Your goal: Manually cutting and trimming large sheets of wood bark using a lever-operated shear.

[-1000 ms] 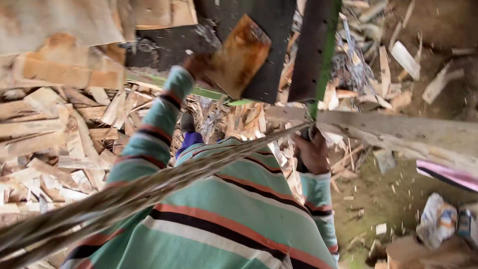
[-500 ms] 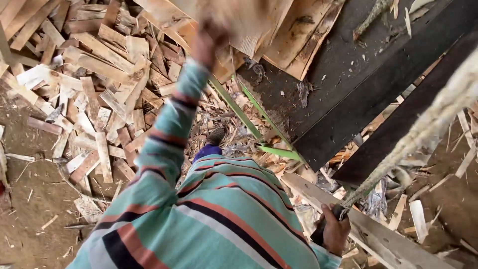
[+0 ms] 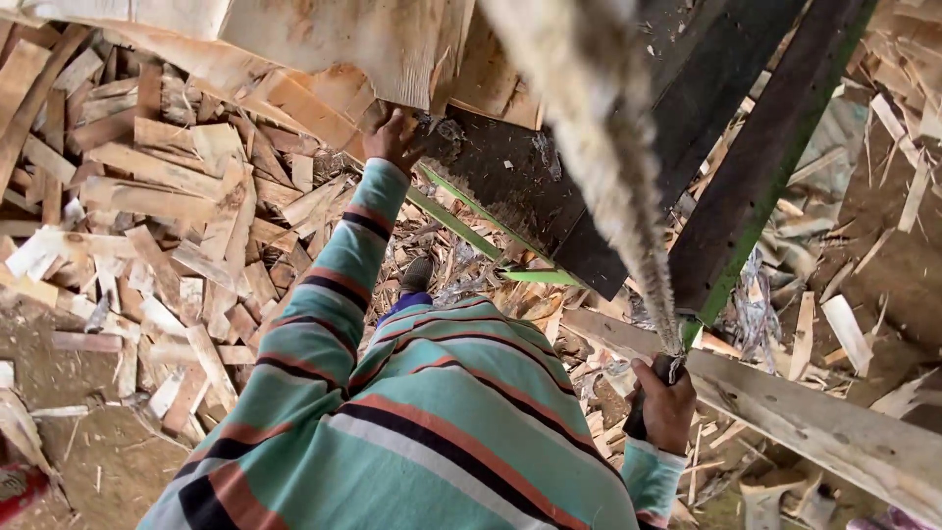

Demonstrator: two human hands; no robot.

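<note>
Gripping a dark handle, the right hand (image 3: 669, 404) is clamped shut at the lower end of a thick frayed rope (image 3: 613, 167), just above a pale plank (image 3: 814, 422). The left hand (image 3: 392, 135) reaches up, fingers closed on a wood slab (image 3: 363, 39) beside the dark machine frame (image 3: 756, 157). Wood offcuts (image 3: 157, 196) litter the floor.

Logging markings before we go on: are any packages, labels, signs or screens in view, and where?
None in view: no package, label, sign or screen.
Only wood offcuts, dark boards and a frayed rope above the right hand, which grips a dark handle.
</note>
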